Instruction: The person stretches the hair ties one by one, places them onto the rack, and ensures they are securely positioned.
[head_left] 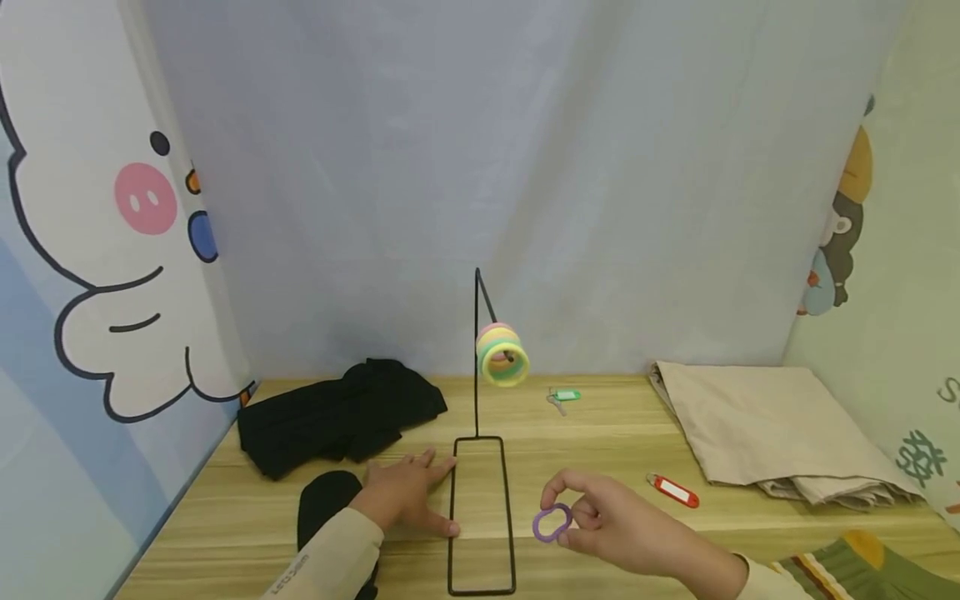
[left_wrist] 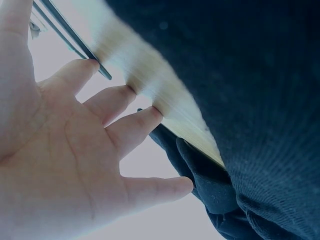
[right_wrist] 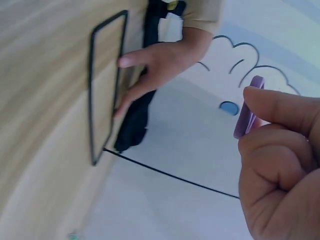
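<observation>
A black wire stand (head_left: 476,367) with a rectangular base stands on the table, and several pastel rings (head_left: 502,357) hang together on its upper arm. With fingers spread, my left hand (head_left: 408,496) rests at the left side of the base, thumb and fingertip touching the wire. My right hand (head_left: 618,521) pinches a purple ring (head_left: 536,527) between thumb and forefinger, right of the base. In the right wrist view the ring (right_wrist: 246,115) appears nearly edge-on, above the tabletop. The left wrist view shows the open palm (left_wrist: 60,145) beside dark cloth.
Folded black cloth (head_left: 337,412) lies at the back left, another black piece (head_left: 324,500) under my left forearm. A key with a green tag (head_left: 567,395) and a red tag (head_left: 675,491) lie to the right. Beige cloth (head_left: 772,421) and green striped socks (head_left: 862,567) are farther right.
</observation>
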